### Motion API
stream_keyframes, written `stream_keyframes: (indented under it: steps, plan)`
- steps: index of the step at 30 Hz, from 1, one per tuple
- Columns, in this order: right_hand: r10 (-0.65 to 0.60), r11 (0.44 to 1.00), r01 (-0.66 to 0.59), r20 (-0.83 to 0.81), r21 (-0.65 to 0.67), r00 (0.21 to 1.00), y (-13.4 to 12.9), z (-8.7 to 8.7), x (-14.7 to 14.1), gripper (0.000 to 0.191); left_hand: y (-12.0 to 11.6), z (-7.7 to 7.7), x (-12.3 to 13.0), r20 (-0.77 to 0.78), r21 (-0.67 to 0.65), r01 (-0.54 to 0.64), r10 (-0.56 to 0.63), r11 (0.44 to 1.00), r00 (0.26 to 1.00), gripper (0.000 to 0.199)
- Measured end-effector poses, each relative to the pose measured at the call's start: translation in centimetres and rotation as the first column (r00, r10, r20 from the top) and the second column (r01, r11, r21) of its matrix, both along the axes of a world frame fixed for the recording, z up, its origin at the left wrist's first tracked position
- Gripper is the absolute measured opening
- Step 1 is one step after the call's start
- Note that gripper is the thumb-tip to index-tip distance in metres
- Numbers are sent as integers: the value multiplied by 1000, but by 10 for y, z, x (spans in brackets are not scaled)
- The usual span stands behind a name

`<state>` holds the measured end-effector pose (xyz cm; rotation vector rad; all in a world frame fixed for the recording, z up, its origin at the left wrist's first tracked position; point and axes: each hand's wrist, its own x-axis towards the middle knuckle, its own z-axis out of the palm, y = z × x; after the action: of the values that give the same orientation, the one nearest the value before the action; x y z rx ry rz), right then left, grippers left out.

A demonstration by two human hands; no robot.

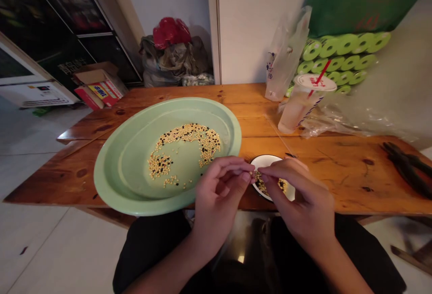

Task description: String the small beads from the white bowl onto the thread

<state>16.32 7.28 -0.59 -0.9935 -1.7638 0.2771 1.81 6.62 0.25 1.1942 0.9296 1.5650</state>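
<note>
A wide pale green plastic plate (135, 168) lies on the wooden table, holding a curved scatter of yellow soybeans and black beans (185, 143). My left hand (219, 195) is at the plate's right rim, its fingertips pinched together. My right hand (297, 199) reaches across a small white bowl with a dark rim (266, 165), and its fingertips meet those of my left hand above the bowl's left edge. Mixed beans (261, 183) lie in the bowl, partly hidden by my right hand. Whether my fingertips hold a bean is too small to tell.
Black-handled pliers (407, 168) lie at the right of the wooden table (337, 168). A lidded plastic cup with a red straw (303, 105) and crumpled plastic bags stand at the back. Green-wrapped paper rolls (340, 60) are behind them, and a cardboard box (99, 88) sits on the floor.
</note>
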Motion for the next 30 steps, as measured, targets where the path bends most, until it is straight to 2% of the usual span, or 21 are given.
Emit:
stream_keyframes:
  steps: [7,14,22,26,30]
  plan:
    - [-31,995,29,19,95,999,-2,4,-2,21,-3,1,1,69,-33,29,-27,999,997,18]
    - [-58,995,56,12,88,998,-5,4,-5,20,-1,1,1,101,-38,13,-9,999,995,21]
    - [-23,997,23,-6,76,1000,-6,4,-4,19,-1,1,1,116,-34,31,-27,999,993,25]
    - [-10,1000,10,-11,3,1000,-6,2,-2,20,-3,3,1,74,-21,5,-4,1000,997,25]
    - [-5,1000,6,42,-27,999,-6,0,0,23,-6,3,1,-59,61,-74,78,995,995,25]
